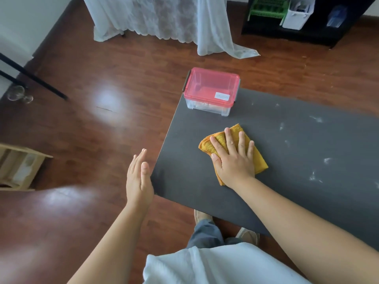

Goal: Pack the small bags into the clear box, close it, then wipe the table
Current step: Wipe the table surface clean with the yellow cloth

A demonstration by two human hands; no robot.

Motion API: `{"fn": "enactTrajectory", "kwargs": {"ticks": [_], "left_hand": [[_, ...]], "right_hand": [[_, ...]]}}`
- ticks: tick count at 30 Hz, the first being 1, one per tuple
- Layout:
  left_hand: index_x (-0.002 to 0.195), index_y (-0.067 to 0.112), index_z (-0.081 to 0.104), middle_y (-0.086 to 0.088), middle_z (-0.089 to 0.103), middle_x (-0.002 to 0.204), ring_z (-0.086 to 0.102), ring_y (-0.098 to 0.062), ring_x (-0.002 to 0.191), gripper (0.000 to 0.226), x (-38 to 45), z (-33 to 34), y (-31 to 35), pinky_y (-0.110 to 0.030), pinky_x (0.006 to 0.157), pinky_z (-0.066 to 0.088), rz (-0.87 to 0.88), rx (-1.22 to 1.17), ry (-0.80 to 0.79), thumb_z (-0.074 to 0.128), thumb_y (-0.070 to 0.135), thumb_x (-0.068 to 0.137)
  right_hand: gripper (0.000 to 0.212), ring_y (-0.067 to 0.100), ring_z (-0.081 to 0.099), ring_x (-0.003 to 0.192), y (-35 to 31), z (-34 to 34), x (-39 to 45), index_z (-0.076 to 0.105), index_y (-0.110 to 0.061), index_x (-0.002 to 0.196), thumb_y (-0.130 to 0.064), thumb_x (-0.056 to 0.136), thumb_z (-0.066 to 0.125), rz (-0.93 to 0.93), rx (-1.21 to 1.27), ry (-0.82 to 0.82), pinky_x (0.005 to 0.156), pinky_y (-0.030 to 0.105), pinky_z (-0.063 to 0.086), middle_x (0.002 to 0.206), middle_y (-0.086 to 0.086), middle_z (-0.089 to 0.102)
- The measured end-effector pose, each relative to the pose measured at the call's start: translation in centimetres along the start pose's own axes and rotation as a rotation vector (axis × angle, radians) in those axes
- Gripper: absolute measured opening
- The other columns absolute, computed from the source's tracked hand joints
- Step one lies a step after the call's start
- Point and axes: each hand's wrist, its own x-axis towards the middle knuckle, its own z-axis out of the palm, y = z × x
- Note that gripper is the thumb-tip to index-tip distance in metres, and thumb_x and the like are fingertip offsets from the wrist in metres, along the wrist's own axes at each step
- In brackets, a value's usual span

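Clear box [211,92] sits lidded at the table's [287,144] far-left corner. Right hand [233,158] presses flat on the yellow cloth [258,158]; left hand [139,179] hovers open, empty, beside the edge. A wide sweep risks nudging the box off.

The dark grey matt table top [287,152] looks faintly grainy and carries pale, chalky smudges. On it lies a folded orange-yellow cloth [259,158] with a ribbed, woven texture. The rectangular clear plastic box [207,106] has smooth, see-through walls and a glossy translucent pink plastic lid [211,87] with a small white paper label [222,96]. The reddish-brown wooden plank floor [102,124] is polished and shiny, throwing back soft glare. A sheer white lace curtain [164,19] hangs beyond, thin and patterned.
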Motion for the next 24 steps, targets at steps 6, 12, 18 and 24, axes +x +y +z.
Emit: {"fn": "enactTrajectory", "kwargs": {"ticks": [6,12,18,24], "left_hand": [[0.143,0.028,0.045,0.021,0.039,0.144,0.024,-0.005,0.144,0.060,-0.4,1.0,0.7,-0.030,0.117,0.019,-0.023,-0.058,-0.037,0.012,0.050,0.098],[0.143,0.031,0.044,0.022,0.038,0.145,0.023,0.000,0.143,0.058,-0.4,-0.5,-0.3,-0.033,0.118,0.019,-0.044,-0.062,-0.014,0.013,0.052,0.099],[0.142,0.027,0.047,0.032,0.038,0.140,0.026,-0.003,0.142,0.054,-0.2,-0.8,-0.2,-0.040,0.117,0.024,-0.041,-0.104,0.002,0.018,0.046,0.100],[0.141,0.028,0.048,0.015,0.045,0.146,0.028,-0.003,0.141,0.052,-0.2,-0.1,0.9,-0.034,0.117,0.024,-0.002,-0.076,-0.058,0.019,0.044,0.101]], "right_hand": [[0.059,0.043,-0.003,0.147,-4.6,-0.7,3.3,0.012,-0.044,0.151,-0.056,0.093,0.008,-0.063,0.033,-0.021,0.112,0.062,-0.009,0.164,0.001,-0.002],[0.055,0.041,-0.007,0.147,-10.3,0.2,3.6,0.011,-0.042,0.152,-0.053,0.098,0.014,-0.289,-0.007,-0.060,0.112,0.059,-0.014,0.164,-0.001,-0.006],[0.057,0.039,-0.014,0.147,-13.1,1.6,-1.9,0.007,-0.040,0.152,-0.054,0.097,0.014,-0.620,-0.111,-0.190,0.111,0.058,-0.017,0.163,-0.006,-0.007],[0.052,0.035,0.002,0.147,-9.4,1.0,-5.1,0.024,-0.042,0.150,-0.047,0.099,0.033,-0.761,-0.128,-0.148,0.115,0.060,0.004,0.161,-0.007,0.014]]}}
